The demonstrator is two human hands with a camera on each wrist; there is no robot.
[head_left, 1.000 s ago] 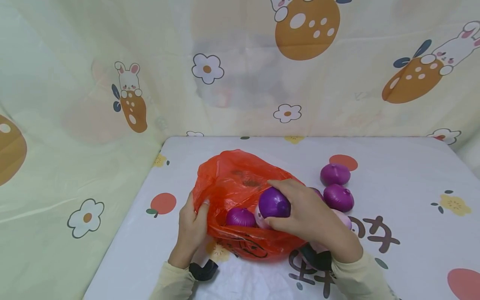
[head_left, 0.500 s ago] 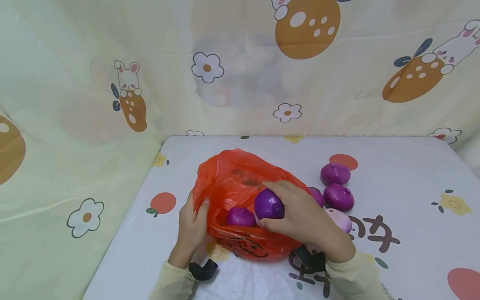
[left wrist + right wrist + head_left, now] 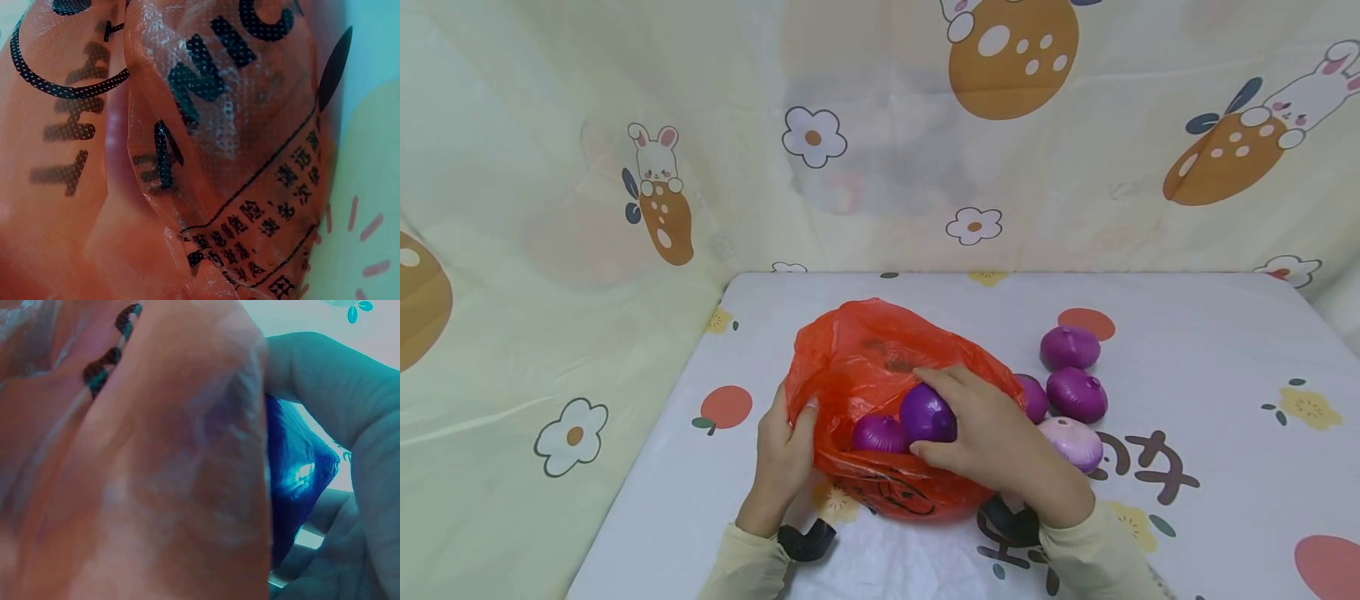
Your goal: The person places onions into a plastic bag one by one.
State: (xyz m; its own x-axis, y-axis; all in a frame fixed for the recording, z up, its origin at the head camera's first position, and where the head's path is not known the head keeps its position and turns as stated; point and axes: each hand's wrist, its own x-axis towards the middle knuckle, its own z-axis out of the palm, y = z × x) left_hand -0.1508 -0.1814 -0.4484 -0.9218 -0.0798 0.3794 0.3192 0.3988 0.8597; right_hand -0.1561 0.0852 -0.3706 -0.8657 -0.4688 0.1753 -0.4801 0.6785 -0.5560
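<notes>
Right hand (image 3: 992,433) is wrapped around a dark purple onion (image 3: 928,412), fingers curled over its top and thumb under it, right at the mouth of the red plastic bag (image 3: 865,358). That onion sits just inside the bag's opening, touching or nearly touching a second purple onion (image 3: 880,435) already in the bag. Left hand (image 3: 784,450) pinches the bag's rim at its left edge, thumb on top of the film, holding the mouth apart. In the right wrist view the onion (image 3: 294,481) shows pressed between the palm and the bag film (image 3: 156,462).

Just right of the bag, on the worktop (image 3: 1187,367), lie four loose ones: two dark purple onions (image 3: 1070,347) (image 3: 1077,395), another (image 3: 1033,397) half hidden behind the right hand, and a pale pink onion (image 3: 1072,442).

Risks, as I judge them: the bag film is thin and slack, so if the left-hand pinch slips the mouth could collapse onto the onion and block it. Letting go too near the rim could let the onion roll back out toward the loose ones. The right forearm is close to the pale pink onion and could nudge it across the worktop. The film looks liable to tear under a hard pull.
</notes>
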